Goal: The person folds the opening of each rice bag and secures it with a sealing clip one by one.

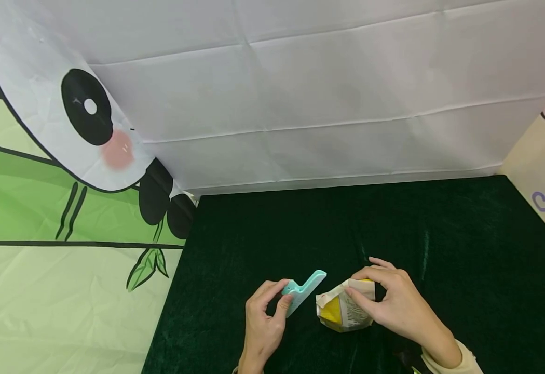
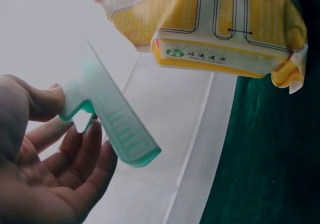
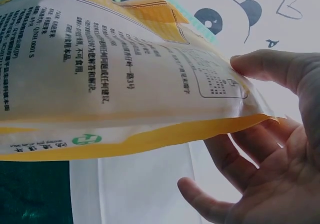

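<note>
Dark green cloth (image 1: pixel 440 234), panda backdrop (image 1: pixel 90 119) | left hand (image 1: pixel 263 322) pinches mint clip (image 1: pixel 304 291) by its handle, long axis slanting up-right toward bag | right hand (image 1: pixel 398 304) grips yellow-white bag (image 1: pixel 342 311) at its folded top, just right of clip | bag print: Chinese text, green logo, not legible

A mint-green clip (image 2: pixel 107 116) of smooth, matt moulded plastic, faintly ribbed along one face, sits beside a yellow-and-white pouch (image 1: pixel 344 311) of printed film with a soft sheen, probably plastic laminate. Below lies a dark green table cover (image 1: pixel 440 234) with a velvety nap, backed by a creased, thin white sheet (image 1: pixel 324 104) printed with a panda.
</note>
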Tool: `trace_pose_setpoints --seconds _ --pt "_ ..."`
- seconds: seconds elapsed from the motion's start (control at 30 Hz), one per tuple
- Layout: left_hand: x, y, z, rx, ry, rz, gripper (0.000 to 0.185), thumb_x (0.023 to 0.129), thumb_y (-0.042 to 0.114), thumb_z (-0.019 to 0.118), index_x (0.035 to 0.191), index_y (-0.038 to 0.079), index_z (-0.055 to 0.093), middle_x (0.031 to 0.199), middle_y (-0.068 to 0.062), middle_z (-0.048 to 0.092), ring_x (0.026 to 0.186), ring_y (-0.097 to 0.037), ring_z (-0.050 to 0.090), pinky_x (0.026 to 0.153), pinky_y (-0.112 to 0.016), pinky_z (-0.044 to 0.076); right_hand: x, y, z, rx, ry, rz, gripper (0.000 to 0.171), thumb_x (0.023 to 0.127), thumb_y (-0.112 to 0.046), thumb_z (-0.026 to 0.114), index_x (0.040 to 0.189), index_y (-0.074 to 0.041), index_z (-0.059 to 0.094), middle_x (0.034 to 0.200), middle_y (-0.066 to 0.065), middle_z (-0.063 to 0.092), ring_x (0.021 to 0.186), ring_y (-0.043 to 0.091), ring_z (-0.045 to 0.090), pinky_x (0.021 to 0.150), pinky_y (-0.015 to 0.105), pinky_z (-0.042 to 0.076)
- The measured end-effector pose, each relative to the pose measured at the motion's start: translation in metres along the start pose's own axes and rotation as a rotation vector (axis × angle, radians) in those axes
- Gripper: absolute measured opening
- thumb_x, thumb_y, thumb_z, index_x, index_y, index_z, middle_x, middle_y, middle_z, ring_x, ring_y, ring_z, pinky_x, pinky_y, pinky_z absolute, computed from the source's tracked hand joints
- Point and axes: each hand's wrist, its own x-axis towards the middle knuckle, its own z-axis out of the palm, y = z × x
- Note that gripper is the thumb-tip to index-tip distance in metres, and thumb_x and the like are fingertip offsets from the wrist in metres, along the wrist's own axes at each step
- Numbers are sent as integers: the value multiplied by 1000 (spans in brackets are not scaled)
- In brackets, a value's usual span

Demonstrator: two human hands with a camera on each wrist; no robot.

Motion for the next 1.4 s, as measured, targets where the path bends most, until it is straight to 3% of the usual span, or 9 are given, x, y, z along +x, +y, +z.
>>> trace_pose_setpoints --seconds 0.33,0.87,1.4 --pt "-1 0 5 -36 -24 42 18 99 18 74 116 23 80 100 14 71 93 -8 70 88 -30 61 0 0 -1 -3 1 -2 20 90 -15 86 97 -32 78 102 -13 79 128 52 63 102 82 44" --pt "1 -3 9 -102 -65 7 15 100 20 72 113 24 80 97 10 70 92 -10 70 89 -32 62 0 0 -1 8 -9 3 18 90 -15 86 99 -30 79 100 -15 79 128 49 65 105 81 42" --pt "7 -5 12 -168 -118 14 18 101 15 71 116 10 80 99 2 72 89 -9 68 84 -32 63 3 2 0 15 -10 -36 19 90 -14 86 99 -29 78 99 -17 79 116 34 74 108 78 43"
